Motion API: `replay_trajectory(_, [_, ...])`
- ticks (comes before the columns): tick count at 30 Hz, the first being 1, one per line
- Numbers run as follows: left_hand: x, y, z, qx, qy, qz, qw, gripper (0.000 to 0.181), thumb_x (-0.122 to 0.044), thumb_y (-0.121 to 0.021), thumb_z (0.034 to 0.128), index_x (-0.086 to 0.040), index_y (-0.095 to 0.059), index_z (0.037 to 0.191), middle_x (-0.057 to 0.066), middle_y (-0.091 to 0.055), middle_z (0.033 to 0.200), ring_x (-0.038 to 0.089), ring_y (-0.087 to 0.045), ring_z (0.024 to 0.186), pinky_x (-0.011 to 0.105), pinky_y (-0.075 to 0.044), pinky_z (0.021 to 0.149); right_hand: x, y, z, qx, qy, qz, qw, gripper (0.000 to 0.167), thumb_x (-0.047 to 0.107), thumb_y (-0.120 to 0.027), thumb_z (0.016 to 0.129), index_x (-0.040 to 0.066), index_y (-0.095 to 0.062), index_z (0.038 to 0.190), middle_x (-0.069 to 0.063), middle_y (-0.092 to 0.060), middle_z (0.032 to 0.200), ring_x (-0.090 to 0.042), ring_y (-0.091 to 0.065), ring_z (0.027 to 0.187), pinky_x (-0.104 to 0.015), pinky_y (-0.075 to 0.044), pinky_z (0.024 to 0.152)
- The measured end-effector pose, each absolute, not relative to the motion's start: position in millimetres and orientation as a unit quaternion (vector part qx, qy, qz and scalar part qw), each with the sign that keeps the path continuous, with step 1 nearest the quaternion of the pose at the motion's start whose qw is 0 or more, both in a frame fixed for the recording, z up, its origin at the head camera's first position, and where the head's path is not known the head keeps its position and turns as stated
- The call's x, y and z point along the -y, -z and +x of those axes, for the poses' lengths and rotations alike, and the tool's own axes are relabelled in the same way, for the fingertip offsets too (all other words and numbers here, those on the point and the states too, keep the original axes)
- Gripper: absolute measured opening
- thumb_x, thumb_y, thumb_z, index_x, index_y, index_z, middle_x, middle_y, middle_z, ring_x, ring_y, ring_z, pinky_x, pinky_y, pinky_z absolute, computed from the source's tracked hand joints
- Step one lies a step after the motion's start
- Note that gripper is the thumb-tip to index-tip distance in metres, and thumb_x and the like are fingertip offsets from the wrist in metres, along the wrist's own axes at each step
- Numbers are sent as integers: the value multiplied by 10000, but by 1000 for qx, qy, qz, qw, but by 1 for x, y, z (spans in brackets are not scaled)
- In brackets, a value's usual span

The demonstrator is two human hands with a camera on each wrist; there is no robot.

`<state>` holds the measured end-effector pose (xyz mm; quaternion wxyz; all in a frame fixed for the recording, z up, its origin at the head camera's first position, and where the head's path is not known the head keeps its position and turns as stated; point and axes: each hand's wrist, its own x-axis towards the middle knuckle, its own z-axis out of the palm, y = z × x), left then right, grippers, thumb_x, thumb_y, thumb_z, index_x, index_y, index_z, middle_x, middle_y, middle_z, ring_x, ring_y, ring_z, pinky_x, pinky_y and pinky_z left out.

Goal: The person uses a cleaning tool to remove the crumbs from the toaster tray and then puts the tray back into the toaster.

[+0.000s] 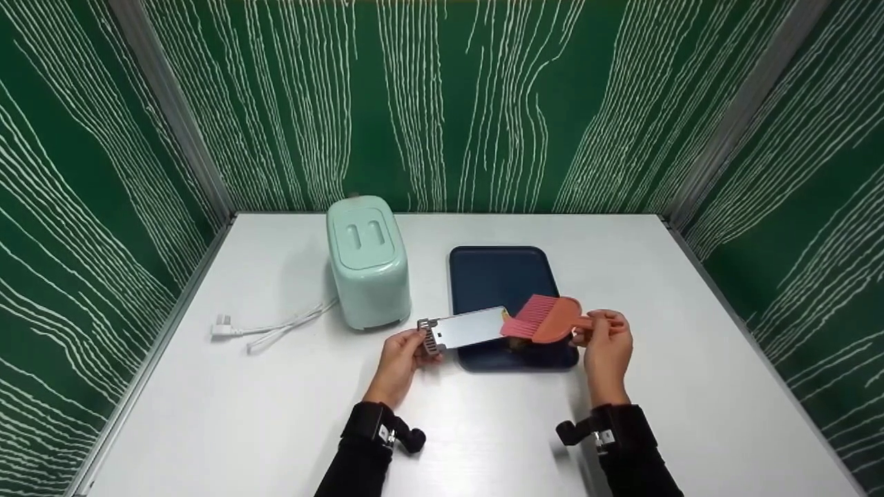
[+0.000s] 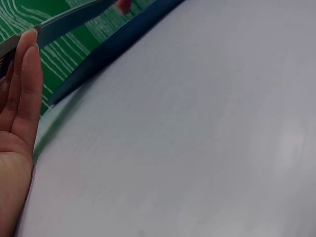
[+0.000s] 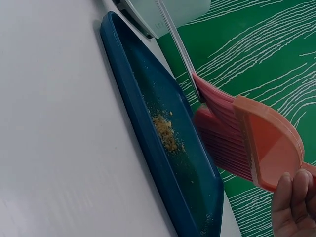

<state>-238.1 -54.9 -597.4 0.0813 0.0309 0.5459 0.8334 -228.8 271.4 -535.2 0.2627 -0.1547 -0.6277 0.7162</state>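
Note:
My left hand (image 1: pixel 400 362) grips the grey slotted end of a flat metal crumb tray (image 1: pixel 473 328), holding it tilted above a dark blue tray (image 1: pixel 497 273). With my right hand (image 1: pixel 608 352) I pinch the handle of a small orange brush (image 1: pixel 558 320). Its pink bristles (image 3: pixel 222 143) touch the far end of the crumb tray and splay over its edge. Yellow-brown crumbs (image 3: pixel 165 132) lie in the blue tray under the brush, seen in the right wrist view. In the left wrist view, my fingers (image 2: pixel 29 84) hold the crumb tray's end; its upper surface is hidden there.
A mint green toaster (image 1: pixel 373 276) stands left of the blue tray, its slots covered by a lid. Its white cord and plug (image 1: pixel 222 328) lie on the white table (image 1: pixel 228 414) further left. Green patterned panels (image 1: pixel 483 103) enclose the table at the back and sides.

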Motion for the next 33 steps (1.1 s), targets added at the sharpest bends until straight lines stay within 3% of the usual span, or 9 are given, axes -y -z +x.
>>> replay_trajectory(9, [53,597,-238,-540,-837,36,78,289,-75,-491,1115,152,-638,1216,86,-761,943,172,-741,776,325,-644,771,-273,535,-231,623,-714,-160,276,161,1,-414,1059,-3,-569,1016,79,-694,647,-22,-582,484,-179,-540,479])
replay_trajectory(33, [53,595,-238,-548,-833,27,70,249,-92,-517,1106,94,-682,1106,94,-729,899,192,-728,729,326,-636,749,-288,538,-226,638,-701,-172,270,172,38,-411,1085,-10,-573,1053,58,-703,670,-48,-618,511,-208,-562,501])
